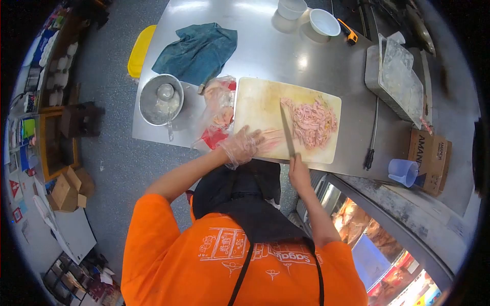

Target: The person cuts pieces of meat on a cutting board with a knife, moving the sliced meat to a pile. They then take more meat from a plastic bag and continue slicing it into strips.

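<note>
My right hand (299, 172) is closed round the handle of a long kitchen knife (287, 127), whose blade lies across the white cutting board (250, 97) and points away from me. In a clear plastic glove, my left hand (242, 145) holds down pale pink raw meat slices (271, 141) at the board's near left; its fingertips are partly hidden. A pile of cut meat strips (315, 123) sits right of the blade. Against the board's left edge lies a clear plastic bag (220, 109) with more meat inside and red print.
Left on the steel table stand a metal bowl (148, 104) with a ladle and a teal cloth (199, 51). White bowls (324, 22) and an orange-black tool (348, 31) are at the back. To the right are a metal container (375, 66), a plastic jug (403, 171) and a cardboard box (438, 163).
</note>
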Tool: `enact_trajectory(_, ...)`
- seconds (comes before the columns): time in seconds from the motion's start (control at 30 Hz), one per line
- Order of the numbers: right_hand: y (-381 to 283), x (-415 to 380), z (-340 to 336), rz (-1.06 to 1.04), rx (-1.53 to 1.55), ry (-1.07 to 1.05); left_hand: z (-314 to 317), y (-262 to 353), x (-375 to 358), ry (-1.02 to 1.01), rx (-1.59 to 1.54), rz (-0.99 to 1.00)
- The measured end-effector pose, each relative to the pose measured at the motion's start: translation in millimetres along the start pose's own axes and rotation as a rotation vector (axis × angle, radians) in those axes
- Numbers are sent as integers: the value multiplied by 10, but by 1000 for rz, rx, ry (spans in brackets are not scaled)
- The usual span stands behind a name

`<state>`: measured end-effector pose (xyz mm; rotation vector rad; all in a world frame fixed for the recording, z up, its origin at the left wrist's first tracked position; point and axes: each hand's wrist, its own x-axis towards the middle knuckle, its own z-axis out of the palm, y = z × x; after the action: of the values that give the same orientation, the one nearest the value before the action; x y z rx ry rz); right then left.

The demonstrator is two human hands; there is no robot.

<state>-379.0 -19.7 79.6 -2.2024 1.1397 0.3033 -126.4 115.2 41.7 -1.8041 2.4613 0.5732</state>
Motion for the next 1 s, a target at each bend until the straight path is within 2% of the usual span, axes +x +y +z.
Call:
enact_trajectory(0.07, 35, -267, 156, -14, 24, -26, -83, 44, -43, -25, -18, -6)
enact_trajectory(0.13, 29, -150, 239, 0, 3, -20, -61, -4, -46, -48, -26, -20)
enact_trajectory(0.17, -36, -120, 256, 29, -7, -16, 59, -17, -53, 41, -32, -14)
enact_trajectory(0.2, -107, 122, 296, 44, -23, -21, 192, -12, -66, 125, -40, 0)
enact_trajectory(0.23, -280, 549, 272, 61, -38, -21, 253, -27, -61, 116, -45, 2)
enact_trajectory(0.27, -486, 960, 218, -17, -16, 20, 308, -39, -61, 186, -50, -11)
enact_trajectory(0.3, -614, 1182, 154, -94, -3, 59, 355, 12, -59, 262, -64, -27)
enact_trajectory(0.33, -650, 1131, 143, -83, -6, 47, 347, 97, -94, 257, -80, -24)
enact_trajectory(0.4, -798, 1227, 67, -44, -8, 76, 250, 8, -125, 174, -53, -46)
enact_trajectory(0.47, -574, 895, 142, -96, -1, 88, 162, 10, -183, 167, -57, -76)
enact_trajectory(0.53, -403, 515, 161, 3, -16, 34, -141, 57, -224, 158, -73, -94)
enact_trajectory(0.6, -342, 275, 110, 14, -33, 11, -720, 104, -227, -197, -239, -307)
enact_trajectory(0.63, -322, 199, 87, 23, -36, -9, -704, 130, -189, -186, -248, -312)
enact_trajectory(0.7, -280, 80, 130, -64, -31, 5, -608, 198, -127, 86, -423, -608)
enact_trajectory(0.73, -281, 64, 154, -142, -9, 25, -285, 259, 25, 90, -426, -617)
enact_trajectory(0.8, -278, 99, 134, -193, -59, -44, 523, 407, 389, 551, -365, -380)
enact_trajectory(0.83, -271, 130, 105, -239, -110, -114, 462, 440, 343, 556, -366, -380)
enact_trajectory(0.9, -310, 271, 21, -206, -149, -97, 288, 447, 176, 235, -391, -394)
enact_trajectory(1.0, -359, 304, 27, -164, -168, -82, 562, 495, 62, 319, -292, -405)
